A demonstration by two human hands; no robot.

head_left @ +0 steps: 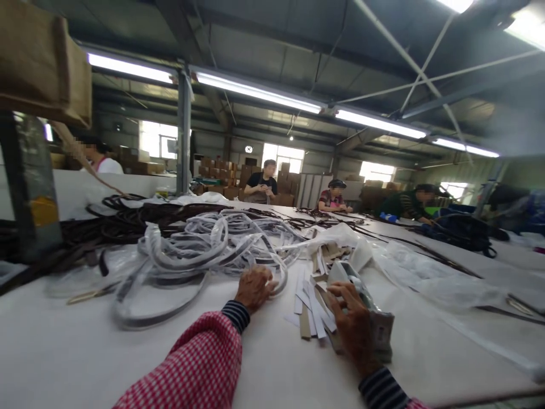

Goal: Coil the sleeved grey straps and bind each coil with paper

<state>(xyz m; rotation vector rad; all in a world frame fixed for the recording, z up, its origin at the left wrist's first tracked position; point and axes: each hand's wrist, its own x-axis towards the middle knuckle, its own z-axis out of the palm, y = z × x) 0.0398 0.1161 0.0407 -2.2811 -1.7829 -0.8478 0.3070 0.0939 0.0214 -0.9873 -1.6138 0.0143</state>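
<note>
My left hand [255, 288] is closed at the near right side of a tangled heap of grey-and-white edging strip [204, 241], its fingertips curled on a loop of that strip. My right hand [353, 321] bends down over a loose pile of flat white and tan card strips [310, 309]. Its thumb and forefinger come together at a tan card strip, though the fingertips are partly hidden. Against that hand stands a grey tape dispenser [382, 332], largely covered by the hand.
Clear plastic bags [434, 278] lie to the right on the white table [191, 363]. Dark strips [140, 218] are heaped at the back left, behind scissors [91, 295]. A metal post [32, 187] rises on the left. Several people work across the table.
</note>
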